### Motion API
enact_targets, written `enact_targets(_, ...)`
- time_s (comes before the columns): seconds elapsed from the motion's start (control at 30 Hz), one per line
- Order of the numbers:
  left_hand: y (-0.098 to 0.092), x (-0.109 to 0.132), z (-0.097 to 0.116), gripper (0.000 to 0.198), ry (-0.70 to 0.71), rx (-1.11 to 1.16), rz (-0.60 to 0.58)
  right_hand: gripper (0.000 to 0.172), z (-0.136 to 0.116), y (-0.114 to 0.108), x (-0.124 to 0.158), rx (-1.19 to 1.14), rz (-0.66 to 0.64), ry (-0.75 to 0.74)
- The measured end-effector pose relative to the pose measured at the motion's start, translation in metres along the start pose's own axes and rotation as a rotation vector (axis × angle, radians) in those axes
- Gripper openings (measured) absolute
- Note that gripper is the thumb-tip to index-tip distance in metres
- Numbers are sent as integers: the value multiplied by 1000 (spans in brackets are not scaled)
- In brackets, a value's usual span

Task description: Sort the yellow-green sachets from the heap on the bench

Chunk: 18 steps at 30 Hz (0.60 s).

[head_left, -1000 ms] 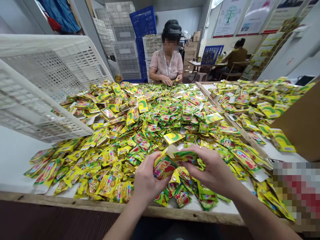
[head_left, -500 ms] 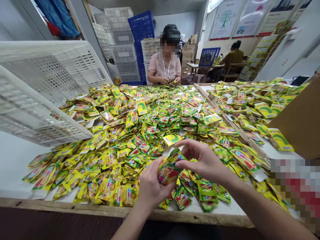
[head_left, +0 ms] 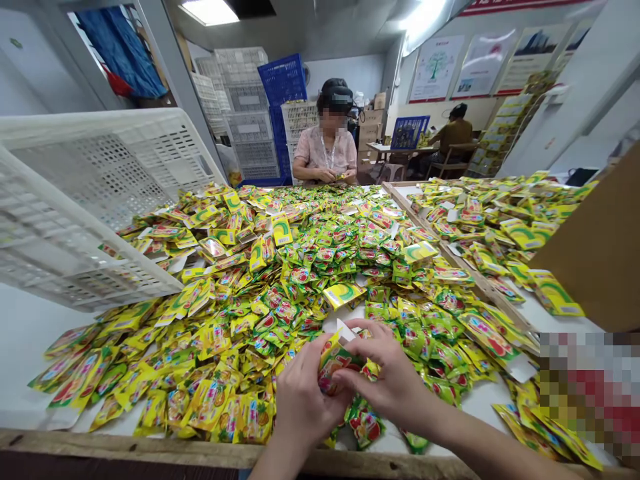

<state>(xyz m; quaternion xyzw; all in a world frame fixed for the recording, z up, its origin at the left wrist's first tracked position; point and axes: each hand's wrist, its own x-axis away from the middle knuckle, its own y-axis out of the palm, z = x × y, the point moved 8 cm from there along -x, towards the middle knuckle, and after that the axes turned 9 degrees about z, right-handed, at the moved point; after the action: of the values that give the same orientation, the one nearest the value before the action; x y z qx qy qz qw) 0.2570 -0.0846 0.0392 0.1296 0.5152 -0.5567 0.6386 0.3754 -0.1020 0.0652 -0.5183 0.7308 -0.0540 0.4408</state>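
Note:
My left hand [head_left: 306, 393] is wrapped around a small printed carton [head_left: 336, 363], yellow and green with red fruit on it, held upright over the near part of the table. A white flap stands up at the carton's top. From the right, my right hand [head_left: 383, 370] closes on the same carton, its fingers at the flap and its thumb against the printed front. The carton's inside is hidden from me. Around both hands lie green candy packets [head_left: 365, 423] with red fruit prints, and yellow packets [head_left: 257, 417] to the left.
A white plastic crate [head_left: 95, 257] tilts on the left over heaped flat cartons. A yellow carton [head_left: 344, 295] lies just beyond my hands. A wooden strip [head_left: 435, 230] divides the table, with a cardboard box [head_left: 595, 253] at right. A co-worker [head_left: 327, 147] sits opposite, handling something small.
A green packet showed at the carton's top before; now it is out of sight and the white flap shows there. My right hand has drawn in closer and lower. The view has tipped upward.

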Motion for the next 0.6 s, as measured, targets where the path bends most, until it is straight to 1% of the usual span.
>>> enact_targets(0.07,1,0,0,41,-27,16,-16,5,6,-2,1,-72,49,60)
enact_targets(0.13,1,0,0,42,-41,10,-13,8,9,-1,0,-138,44,100)
enact_targets(0.17,1,1,0,42,-38,-3,-6,10,10,3,0,-160,3,107)
enact_targets(0.23,3,5,-2,41,-26,-32,-8,10,10,12,1,-180,-127,103)
enact_targets(0.33,10,15,-7,44,-42,-78,-74,7,14,28,10,-177,-318,126)
enact_targets(0.37,13,19,-9,46,-55,-79,-103,9,17,33,15,-193,-354,147)
enact_targets(0.4,15,22,-10,48,-68,-73,-127,10,20,36,18,-226,-363,177)
enact_targets(0.47,16,26,-11,57,-101,-53,-148,6,30,37,22,-343,-296,254)
enact_targets(0.5,15,27,-11,63,-114,-50,-147,12,37,34,20,-413,-235,300)
enact_targets(0.57,11,26,-14,74,-140,-71,-121,34,59,19,9,-495,-107,392)
enact_targets(0.6,7,26,-16,76,-154,-87,-100,44,74,6,-2,-487,-46,422)
